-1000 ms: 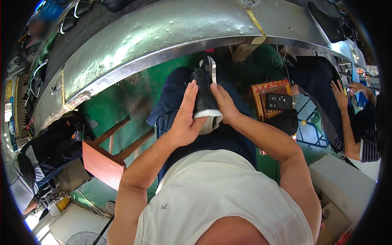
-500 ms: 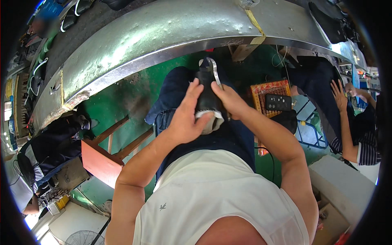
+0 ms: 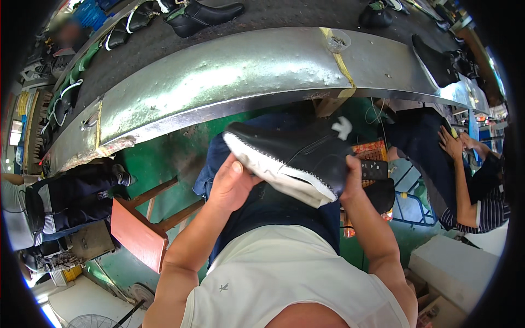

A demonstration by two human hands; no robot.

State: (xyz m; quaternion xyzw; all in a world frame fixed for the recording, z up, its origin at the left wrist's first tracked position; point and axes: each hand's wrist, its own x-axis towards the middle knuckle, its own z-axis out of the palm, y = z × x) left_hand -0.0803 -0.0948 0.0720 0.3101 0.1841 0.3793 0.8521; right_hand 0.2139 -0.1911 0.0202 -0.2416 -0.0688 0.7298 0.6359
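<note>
A black ankle boot upper (image 3: 290, 147) is held sideways above my lap, its toe toward the left. Zigzag stitching runs along its lower edge, and the pale underside is tipped toward me. My left hand (image 3: 232, 183) grips that edge near the toe, thumb up and the other fingers partly hidden beneath. At the heel end, my right hand (image 3: 353, 177) has its fingers curled round the back. A small white piece (image 3: 343, 128) shows by the boot's opening, slightly blurred.
A metal-edged workbench (image 3: 229, 68) crosses in front, bearing another black boot (image 3: 203, 17), a clear cup of small bits (image 3: 338, 41) and a boot at right (image 3: 435, 63). A reddish stool (image 3: 139, 232) stands left. A co-worker's hand (image 3: 451, 143) is at right.
The boot has turned from pointing away between my knees to lying crosswise, stitched edge showing. The curved metal strip seen beside it is out of sight. More of the bench top shows.
</note>
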